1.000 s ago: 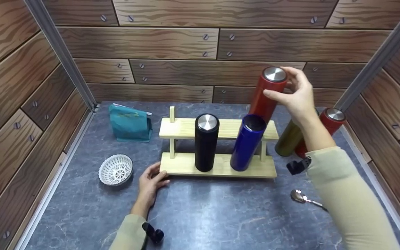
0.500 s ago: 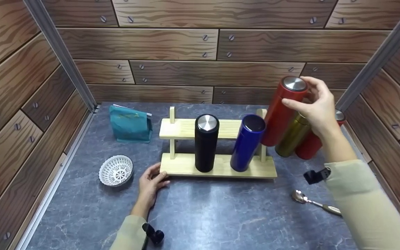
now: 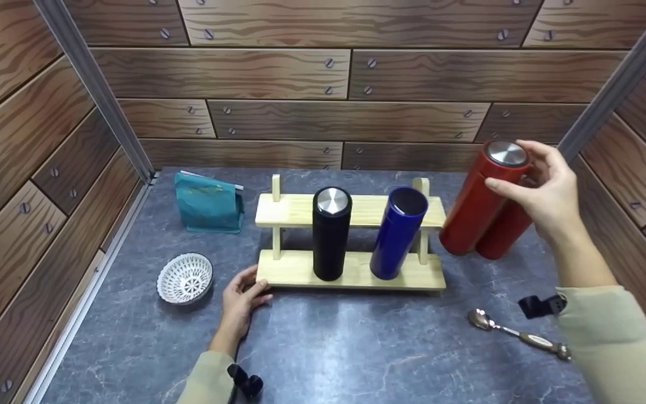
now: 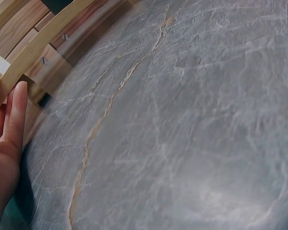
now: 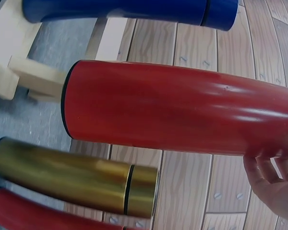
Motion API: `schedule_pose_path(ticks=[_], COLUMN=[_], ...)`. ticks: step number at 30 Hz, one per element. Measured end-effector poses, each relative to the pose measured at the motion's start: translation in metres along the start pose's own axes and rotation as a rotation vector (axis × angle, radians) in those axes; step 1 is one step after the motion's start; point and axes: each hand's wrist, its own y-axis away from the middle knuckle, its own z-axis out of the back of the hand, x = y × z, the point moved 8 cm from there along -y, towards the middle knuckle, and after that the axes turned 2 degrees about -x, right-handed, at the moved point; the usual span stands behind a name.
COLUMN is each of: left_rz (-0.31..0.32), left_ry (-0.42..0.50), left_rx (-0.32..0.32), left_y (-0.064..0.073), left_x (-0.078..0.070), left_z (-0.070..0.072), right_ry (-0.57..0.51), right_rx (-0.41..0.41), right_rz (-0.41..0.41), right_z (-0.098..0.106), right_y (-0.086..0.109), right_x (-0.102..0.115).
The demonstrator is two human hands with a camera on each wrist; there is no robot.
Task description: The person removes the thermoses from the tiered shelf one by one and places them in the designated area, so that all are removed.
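My right hand (image 3: 553,196) grips a red thermos (image 3: 474,202) near its steel-topped lid, to the right of a two-tier wooden shelf (image 3: 295,269). In the right wrist view the thermos base is raised above the tabletop. At the lower board's left front corner, my left hand (image 3: 238,306) holds the shelf, thumb at the edge. A black thermos (image 3: 331,247) and a blue thermos (image 3: 397,241) stand on the lower board. Beside the held thermos are another red thermos (image 3: 503,230) and a gold thermos (image 5: 67,175); the head view hides the gold one.
A teal pouch (image 3: 211,205) stands at the back left, with a white openwork bowl (image 3: 185,279) in front of it. A spoon (image 3: 516,332) lies near my right sleeve. Wood-patterned walls (image 3: 278,73) enclose the marbled tabletop (image 3: 345,348).
My right hand has carried the red thermos right and down, from behind the blue thermos to beside the shelf. More of the spoon now shows. My left hand stays on the shelf corner.
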Motion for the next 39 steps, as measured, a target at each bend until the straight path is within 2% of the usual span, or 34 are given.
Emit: schedule_pose_path(ticks=[6,12,17,26,33,37,39], left_rz=[0.001,0.016,0.005,0.008,0.003,0.005,0.007], left_ry=[0.006,0.011,0.02,0.026,0.023,0.008,0.006], left_rx=[0.0,0.018,0.017,0.011,0.015,0.013,0.012], left_y=[0.002,0.001,0.0,0.002,0.004,0.002,0.002], left_x=[-0.001,0.0,-0.002,0.0,0.001,0.001,0.0], left_z=[0.0,-0.005,-0.005,-0.003,-0.003,-0.003,-0.003], right_ry=[-0.085,-0.079,-0.094,0.069,0.261,0.302,0.286], right_rx=[-0.045,-0.104,-0.172,-0.276,-0.356,-0.378,-0.397], right_rz=[0.006,-0.007,-0.033,-0.097,-0.113,-0.149,-0.177], right_z=[0.02,0.046,0.066,0.106,0.134,0.144,0.149], right_y=[0.005,0.01,0.012,0.02,0.021,0.021,0.02], right_x=[-0.003,-0.008,-0.014,-0.029,-0.038,-0.047,-0.053])
